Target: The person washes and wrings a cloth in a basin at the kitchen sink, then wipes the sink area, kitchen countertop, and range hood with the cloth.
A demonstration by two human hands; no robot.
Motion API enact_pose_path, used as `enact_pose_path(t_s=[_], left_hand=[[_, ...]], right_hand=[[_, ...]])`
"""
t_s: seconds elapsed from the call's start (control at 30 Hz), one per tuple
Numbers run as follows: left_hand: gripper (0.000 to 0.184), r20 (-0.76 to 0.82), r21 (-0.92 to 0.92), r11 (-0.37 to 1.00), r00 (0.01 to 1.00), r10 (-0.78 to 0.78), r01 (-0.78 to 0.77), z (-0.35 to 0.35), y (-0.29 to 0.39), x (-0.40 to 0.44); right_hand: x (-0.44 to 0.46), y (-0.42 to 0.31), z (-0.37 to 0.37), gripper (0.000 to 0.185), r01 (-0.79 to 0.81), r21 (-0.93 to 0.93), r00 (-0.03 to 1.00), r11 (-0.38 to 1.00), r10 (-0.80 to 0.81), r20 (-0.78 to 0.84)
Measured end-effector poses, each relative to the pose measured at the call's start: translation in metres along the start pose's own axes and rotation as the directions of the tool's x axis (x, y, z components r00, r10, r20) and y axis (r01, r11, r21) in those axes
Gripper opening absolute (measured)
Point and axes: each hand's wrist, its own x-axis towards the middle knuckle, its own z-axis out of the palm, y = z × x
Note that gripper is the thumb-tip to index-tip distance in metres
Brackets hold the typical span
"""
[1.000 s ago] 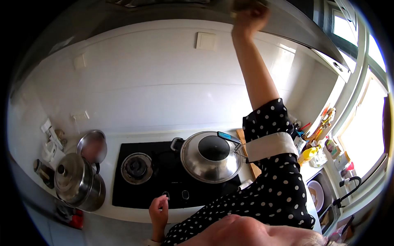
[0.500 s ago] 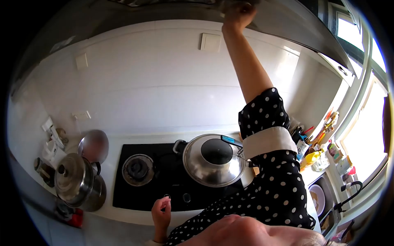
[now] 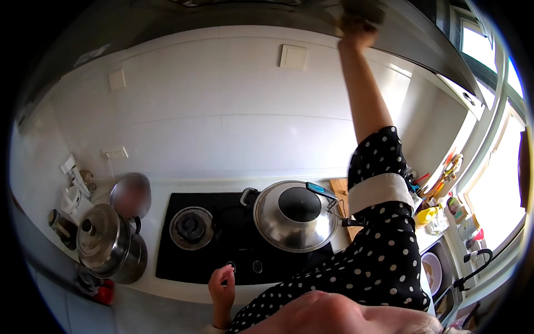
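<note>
Rightward along the range hood (image 3: 167, 25), the person's right hand (image 3: 359, 34) has shifted since the frame half a second earlier, carrying a dark, blurred thing (image 3: 364, 10).

In the head view, the two hands are well apart. The right is raised at the hood's underside, seemingly closed around the dark thing; blur hides the exact grip and whether the thing touches the metal. The left hand (image 3: 221, 284), loosely curled with nothing visible in it, is low beside the front edge of the cooktop (image 3: 233, 245).

With the arm stretched so high, a weak grip could let the thing drop towards the cooktop or the domed lid (image 3: 278, 236). Grease or grit, if loosened overhead, could fall onto the uncovered burner (image 3: 191, 227). The right sleeve (image 3: 384, 192) is close to the pan handle (image 3: 353, 222), so a sideways lean might snag or nudge it. The left fingers are near a control knob (image 3: 231, 267) and could brush it while attention is overhead.
</note>
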Motion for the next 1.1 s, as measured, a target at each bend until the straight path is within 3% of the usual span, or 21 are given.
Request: enact_pose_path(t_s=[0.03,0.1,0.13,0.17,0.2,0.23,0.27,0.3,0.37,0.47,0.5,0.53,0.57,0.6,0.63,0.67,0.77,0.83,0.87,0.97,1.1], left_hand=[[0.012,0.008,0.008,1.0,1.0,0.011,-0.011,0.001,0.001,0.0],[0.013,0.004,0.0,1.0,1.0,0.013,-0.013,0.004,-0.001,0.0],[0.013,0.002,-0.008,1.0,1.0,0.0,0.0,0.003,-0.005,-0.004],[0.013,0.002,-0.014,1.0,1.0,-0.015,0.015,0.003,-0.006,-0.007],[0.013,0.011,-0.007,1.0,1.0,-0.014,0.014,0.003,-0.005,-0.008],[0.013,0.019,0.001,1.0,1.0,-0.01,0.01,0.003,-0.004,-0.008],[0.013,0.028,0.009,1.0,1.0,-0.006,0.006,0.003,-0.002,-0.007],[0.013,0.036,0.01,1.0,0.999,0.004,-0.004,0.002,0.001,-0.005],[0.013,0.05,0.002,1.0,0.999,0.021,-0.021,0.003,0.005,-0.003],[0.013,0.03,-0.019,1.0,0.999,0.013,-0.012,0.005,-0.002,-0.007],[0.014,0.039,-0.017,1.0,0.999,0.007,-0.006,0.005,-0.004,-0.007],[0.014,0.055,-0.013,1.0,0.998,0.0,0.001,0.006,-0.005,-0.009],[0.014,0.081,-0.006,1.0,0.997,-0.006,0.007,0.006,-0.006,-0.01],[0.014,0.097,-0.006,1.0,0.995,-0.003,0.004,0.007,-0.007,-0.011],[0.014,0.111,-0.007,1.0,0.994,0.005,-0.004,0.011,-0.008,-0.01],[0.015,0.127,-0.007,1.0,0.992,0.014,-0.013,0.014,-0.009,-0.008],[0.016,0.171,-0.108,0.994,0.984,0.04,-0.021,0.027,-0.006,0.001],[0.016,0.209,-0.121,0.992,0.976,0.055,-0.03,0.03,-0.001,0.003],[0.016,0.222,-0.126,0.991,0.973,0.061,-0.033,0.031,0.002,0.004],[0.016,0.26,-0.092,0.994,0.962,0.087,-0.065,0.029,0.005,0.009],[0.016,0.277,-0.096,0.994,0.958,0.069,-0.044,0.028,0.004,0.01]], right_hand=[[0.004,-0.01,-0.009,0.018,-0.065,0.076,0.998,0.995,0.063,0.032],[0.008,-0.032,-0.01,0.01,-0.105,0.32,0.967,0.942,0.172,-0.19],[0.014,-0.017,-0.001,0.011,-0.025,0.221,0.975,0.975,0.072,-0.208],[0.017,-0.002,0.012,0.025,0.024,0.387,0.987,0.922,0.039,-0.153],[0.008,-0.002,0.026,0.03,-0.214,0.909,0.961,0.357,0.242,0.131],[-0.016,-0.01,0.034,0.035,-0.286,0.892,0.957,0.35,0.151,0.248],[-0.025,-0.009,0.042,0.032,-0.027,0.505,0.999,0.863,0.006,0.042],[-0.029,-0.006,0.044,0.029,0.222,-0.134,0.973,0.966,-0.229,-0.035],[-0.001,0.006,0.019,0.021,0.014,0.125,0.997,0.992,-0.023,0.069],[0.025,-0.004,-0.005,0.026,-0.236,0.394,0.968,0.888,0.251,0.013],[0.015,-0.021,0.0,0.026,-0.265,0.323,0.95,0.909,0.303,-0.073],[0.035,0.026,0.016,0.022,-0.205,0.677,0.979,0.707,0.157,0.133],[0.055,0.073,0.032,0.018,-0.308,0.879,0.944,0.364,0.001,0.33],[0.027,0.038,0.039,0.018,-0.147,0.681,0.983,0.718,0.029,0.182],[-0.014,0.001,0.04,0.018,0.057,0.121,0.996,0.991,-0.065,0.061],[-0.025,-0.014,0.034,0.018,0.071,0.027,0.991,0.997,-0.074,0.11],[-0.015,-0.071,-0.016,0.02,-0.214,0.211,0.927,0.954,0.13,0.353],[0.037,-0.046,-0.066,0.019,-0.184,0.374,0.835,0.909,-0.057,0.548],[0.039,-0.066,-0.087,0.018,-0.199,0.334,0.933,0.921,0.075,0.351],[0.03,-0.155,-0.165,0.009,-0.104,0.4,0.987,0.911,0.045,0.155],[0.027,-0.18,-0.202,0.013,0.16,0.341,0.985,0.926,-0.126,-0.12]])
